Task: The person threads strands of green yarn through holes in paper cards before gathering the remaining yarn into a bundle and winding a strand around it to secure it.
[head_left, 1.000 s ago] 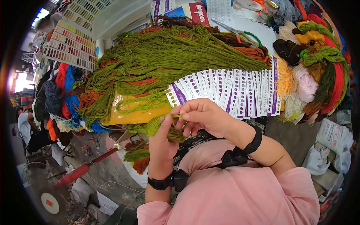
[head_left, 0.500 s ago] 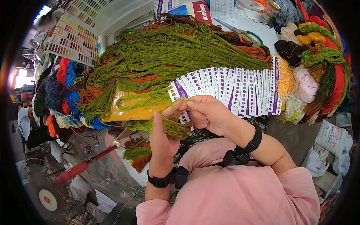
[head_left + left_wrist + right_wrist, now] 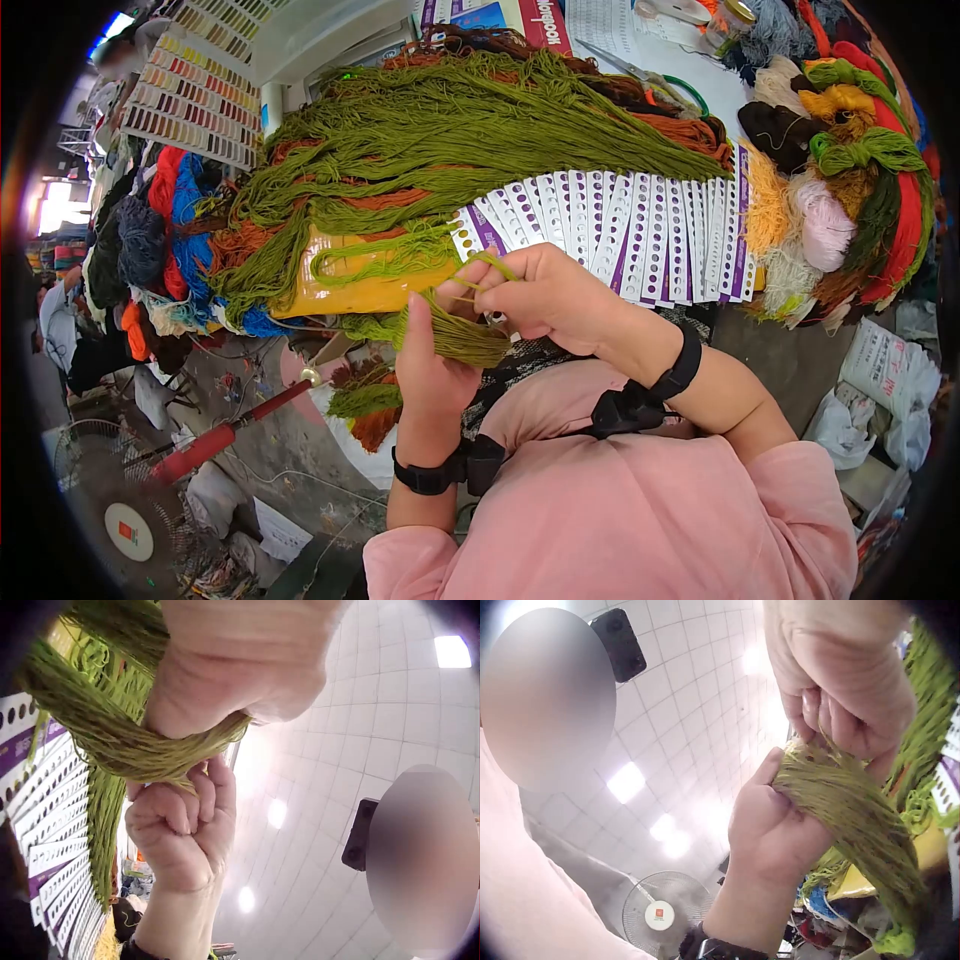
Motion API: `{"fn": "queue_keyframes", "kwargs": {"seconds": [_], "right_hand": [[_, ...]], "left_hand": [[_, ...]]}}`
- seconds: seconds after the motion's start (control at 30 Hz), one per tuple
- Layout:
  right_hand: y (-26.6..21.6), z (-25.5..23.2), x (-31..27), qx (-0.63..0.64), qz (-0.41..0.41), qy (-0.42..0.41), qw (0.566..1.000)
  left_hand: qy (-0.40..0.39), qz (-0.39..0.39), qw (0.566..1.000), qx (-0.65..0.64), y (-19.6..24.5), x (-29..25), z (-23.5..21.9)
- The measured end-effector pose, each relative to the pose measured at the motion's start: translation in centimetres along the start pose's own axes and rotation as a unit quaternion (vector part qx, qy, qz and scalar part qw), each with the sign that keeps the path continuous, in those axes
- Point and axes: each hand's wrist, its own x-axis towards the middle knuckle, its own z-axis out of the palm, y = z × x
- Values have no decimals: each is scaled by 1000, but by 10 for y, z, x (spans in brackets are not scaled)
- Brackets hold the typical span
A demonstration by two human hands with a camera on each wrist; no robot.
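A skein of olive-green yarn [image 3: 460, 338] lies across the left hand [image 3: 432, 385], whose fingers curl round it with the thumb raised. In the right wrist view the skein [image 3: 855, 802] drapes over the left palm [image 3: 772, 832] and hangs down to the right. The right hand [image 3: 555, 300] pinches a strand of green yarn at the skein's upper end, close to the left fingertips. From the left wrist view, the right hand's [image 3: 184, 832] fingers are curled just below the yarn bundle [image 3: 142, 754]. Part of the left fingers is hidden behind the yarn.
Long green yarn [image 3: 480, 125] covers the table over rust-brown yarn. Fanned punched cards [image 3: 630, 230] and a yellow packet [image 3: 370, 285] lie nearer. Scissors [image 3: 620, 62] are at the back, coloured skeins [image 3: 830, 225] at the right, a fan [image 3: 125, 525] at lower left.
The right hand has moved away from the left thumb, up and to the right, with a strand between its fingers. The skein in the left hand shows more broadly now.
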Motion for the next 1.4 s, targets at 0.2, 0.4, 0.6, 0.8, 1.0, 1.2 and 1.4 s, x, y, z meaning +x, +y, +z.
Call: {"fn": "queue_keyframes", "kwargs": {"seconds": [0.2,0.4,0.6,0.8,1.0,1.2,1.4], "right_hand": [[2,-15,2,132,19,-43,990],[-2,2,-4,-154,-16,-5,988],[2,-7,-1,-34,13,1,999],[9,-15,3,80,-1,-57,995],[9,-19,2,78,13,-84,993],[7,-16,0,40,-1,-76,996],[4,-14,-3,39,54,-49,997]], "left_hand": [[90,16,995,40,0,0,4],[57,-6,997,57,0,2,5],[23,-19,998,-47,4,-1,-3],[85,25,996,15,-1,-8,-4],[99,32,993,48,-3,-10,-10],[93,22,995,14,-3,-11,-10],[54,25,997,51,0,-9,4]]}}
